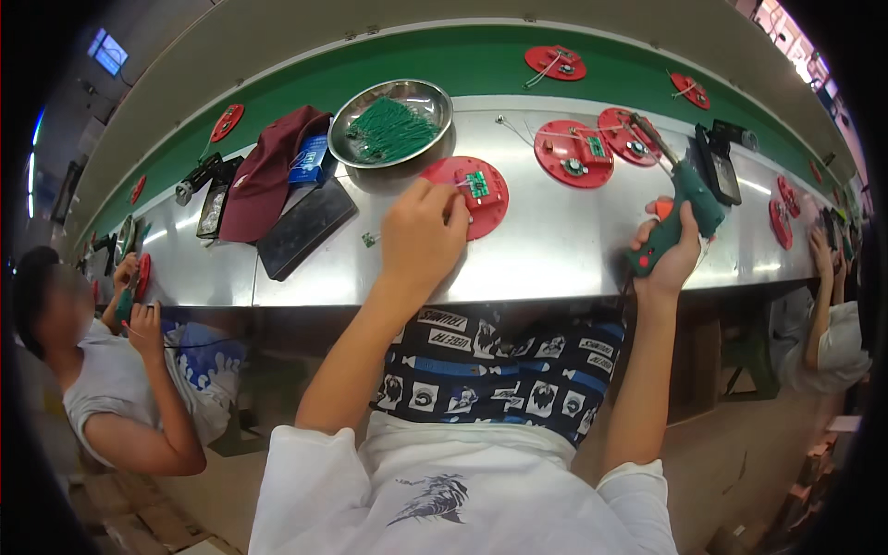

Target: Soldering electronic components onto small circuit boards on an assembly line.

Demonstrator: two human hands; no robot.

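At the far left, a person in a pale shirt (139, 416) has both hands raised near a red disc (142, 277). Next along the metal surface (546, 250) comes a maroon cap (262, 185), with a blue packet (309, 159) against its right side and a dark rectangular case (308, 228) lying at a slant in front. A small green circuit board (371, 240) lies just left of my forearm, and behind it a steel bowl (439, 113) holds a heap of green wires (393, 128).

My left grip (424, 227) is partly closed, fingers curled, over the left part of a red round base (490, 211); I cannot tell whether my fingertips pinch anything there. This base lies flat in front of me, carrying a green board (477, 185) on a raised red block.

To its right, two more red bases (558, 155) lie close together, each bearing small parts. My right grip (671, 254) is wrapped firmly around the handle of a green soldering gun (696, 203), an orange trigger by my index finger. Its metal barrel slants up and left, over the farther of those two bases. Just right of the gun, a black holder (720, 171) rests on the surface.
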